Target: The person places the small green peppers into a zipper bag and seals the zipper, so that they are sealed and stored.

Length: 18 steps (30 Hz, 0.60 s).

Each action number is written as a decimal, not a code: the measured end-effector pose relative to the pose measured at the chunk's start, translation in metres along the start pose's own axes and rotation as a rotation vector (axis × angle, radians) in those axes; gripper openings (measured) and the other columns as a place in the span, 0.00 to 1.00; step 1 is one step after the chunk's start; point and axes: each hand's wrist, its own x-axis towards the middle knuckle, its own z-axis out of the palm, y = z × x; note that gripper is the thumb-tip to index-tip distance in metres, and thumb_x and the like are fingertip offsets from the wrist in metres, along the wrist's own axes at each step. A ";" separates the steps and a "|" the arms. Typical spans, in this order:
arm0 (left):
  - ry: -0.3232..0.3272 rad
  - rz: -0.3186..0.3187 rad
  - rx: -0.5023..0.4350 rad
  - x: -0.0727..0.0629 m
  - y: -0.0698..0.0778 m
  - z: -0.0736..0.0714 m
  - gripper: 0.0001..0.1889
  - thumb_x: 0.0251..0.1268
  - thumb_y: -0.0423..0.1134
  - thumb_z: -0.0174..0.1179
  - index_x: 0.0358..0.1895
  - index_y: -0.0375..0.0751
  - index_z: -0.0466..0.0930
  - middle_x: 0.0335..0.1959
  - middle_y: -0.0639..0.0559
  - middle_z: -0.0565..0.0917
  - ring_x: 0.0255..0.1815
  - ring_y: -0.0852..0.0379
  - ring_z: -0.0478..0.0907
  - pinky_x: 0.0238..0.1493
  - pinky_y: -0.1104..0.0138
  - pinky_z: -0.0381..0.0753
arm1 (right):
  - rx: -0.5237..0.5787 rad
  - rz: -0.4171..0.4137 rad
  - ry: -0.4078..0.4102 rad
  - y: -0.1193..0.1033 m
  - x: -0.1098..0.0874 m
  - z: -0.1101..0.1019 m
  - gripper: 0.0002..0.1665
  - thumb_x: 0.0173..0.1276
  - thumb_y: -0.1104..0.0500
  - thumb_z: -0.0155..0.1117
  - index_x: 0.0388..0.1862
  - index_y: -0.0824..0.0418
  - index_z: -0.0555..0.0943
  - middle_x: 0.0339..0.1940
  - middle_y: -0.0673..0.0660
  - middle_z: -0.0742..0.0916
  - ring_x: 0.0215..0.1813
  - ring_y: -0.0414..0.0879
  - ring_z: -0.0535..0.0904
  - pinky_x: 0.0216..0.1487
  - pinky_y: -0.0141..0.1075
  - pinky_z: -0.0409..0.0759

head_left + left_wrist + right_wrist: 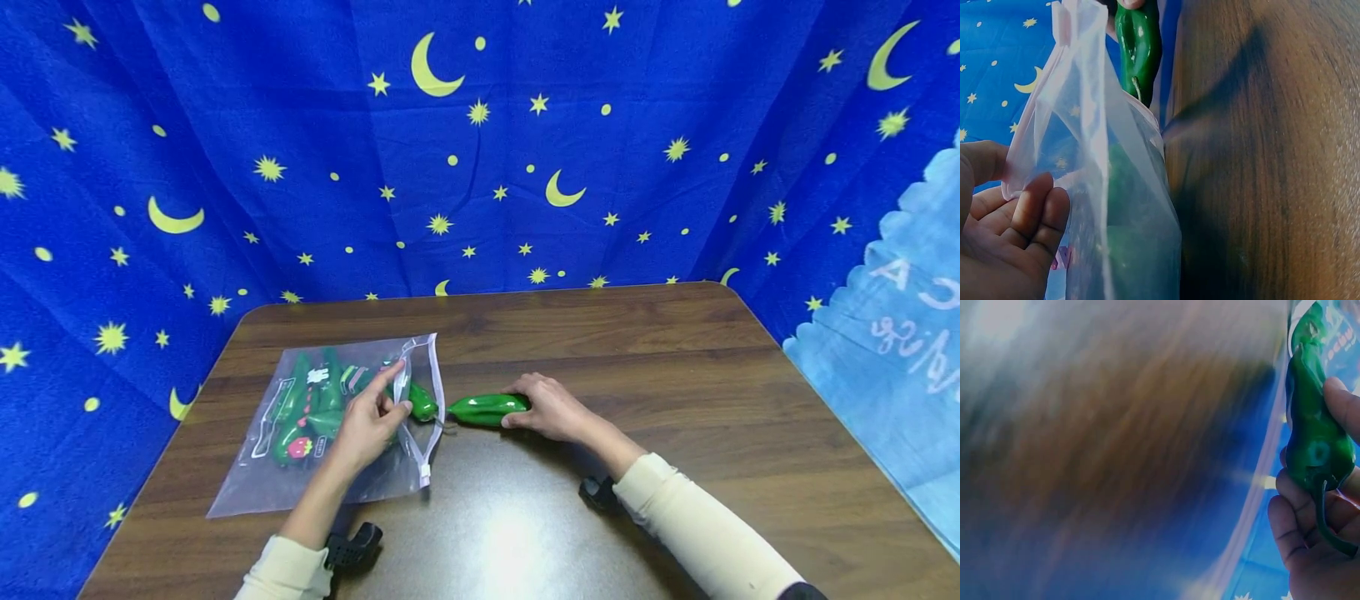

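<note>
A clear plastic zip bag (243, 483) with printed pictures lies on the left of the table, its mouth facing right and parted. Several green peppers are inside; one pepper (423, 404) sits just within the mouth. My left hand (370, 421) pinches the upper layer of the bag at its mouth, as the left wrist view also shows. A glossy long green pepper (483, 409) lies in the grip of my right hand (547, 406), its narrow end pointing at the bag's mouth. In the right wrist view its curved stem (1322, 525) extends over the palm.
The brown wooden table (637, 358) extends around the bag and both hands. A white slider (425, 475) sits at the near end of the bag's zip. Blue cloth (495, 242) with moons and stars hangs behind the table and at its sides.
</note>
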 end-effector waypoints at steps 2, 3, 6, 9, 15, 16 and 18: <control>-0.001 0.005 -0.002 0.003 -0.012 0.002 0.32 0.59 0.28 0.59 0.68 0.42 0.64 0.18 0.50 0.71 0.17 0.68 0.62 0.17 0.73 0.65 | -0.007 -0.006 -0.004 -0.002 0.001 0.002 0.25 0.54 0.47 0.71 0.50 0.56 0.82 0.40 0.51 0.85 0.42 0.42 0.77 0.42 0.35 0.74; 0.001 0.009 -0.005 0.004 -0.016 0.002 0.32 0.59 0.29 0.60 0.68 0.43 0.64 0.18 0.51 0.71 0.17 0.67 0.63 0.17 0.73 0.65 | -0.010 -0.006 -0.006 -0.003 0.002 0.003 0.25 0.54 0.47 0.70 0.50 0.56 0.82 0.40 0.51 0.85 0.42 0.43 0.77 0.43 0.35 0.74; 0.000 0.016 -0.013 0.004 -0.016 0.002 0.32 0.59 0.29 0.59 0.69 0.45 0.64 0.18 0.52 0.71 0.17 0.67 0.63 0.17 0.72 0.66 | -0.017 -0.001 -0.017 -0.006 0.004 0.005 0.26 0.55 0.47 0.70 0.50 0.56 0.82 0.41 0.51 0.85 0.44 0.44 0.77 0.46 0.38 0.74; 0.002 0.014 -0.019 0.005 -0.016 0.002 0.33 0.58 0.29 0.59 0.69 0.46 0.64 0.18 0.52 0.70 0.18 0.66 0.63 0.17 0.72 0.66 | -0.027 0.004 -0.023 -0.009 0.006 0.006 0.26 0.54 0.46 0.70 0.51 0.56 0.82 0.42 0.52 0.85 0.45 0.44 0.77 0.48 0.39 0.74; 0.006 0.023 -0.008 0.004 -0.017 0.002 0.32 0.58 0.29 0.60 0.68 0.44 0.65 0.18 0.53 0.70 0.17 0.67 0.63 0.17 0.72 0.65 | -0.022 -0.010 -0.006 -0.016 0.011 0.010 0.25 0.53 0.47 0.71 0.49 0.56 0.82 0.39 0.51 0.85 0.43 0.44 0.77 0.44 0.38 0.75; 0.007 0.027 -0.006 0.005 -0.018 0.002 0.32 0.58 0.29 0.60 0.68 0.44 0.65 0.18 0.53 0.70 0.17 0.67 0.63 0.16 0.72 0.65 | -0.020 -0.011 -0.002 -0.017 0.011 0.011 0.25 0.53 0.47 0.71 0.49 0.57 0.82 0.40 0.52 0.85 0.43 0.44 0.78 0.45 0.38 0.75; 0.009 0.029 -0.006 0.004 -0.018 0.002 0.32 0.57 0.29 0.60 0.68 0.44 0.65 0.17 0.53 0.70 0.17 0.68 0.63 0.16 0.72 0.65 | -0.018 -0.011 0.007 -0.020 0.013 0.012 0.25 0.53 0.47 0.71 0.49 0.57 0.82 0.40 0.53 0.85 0.44 0.45 0.78 0.46 0.40 0.76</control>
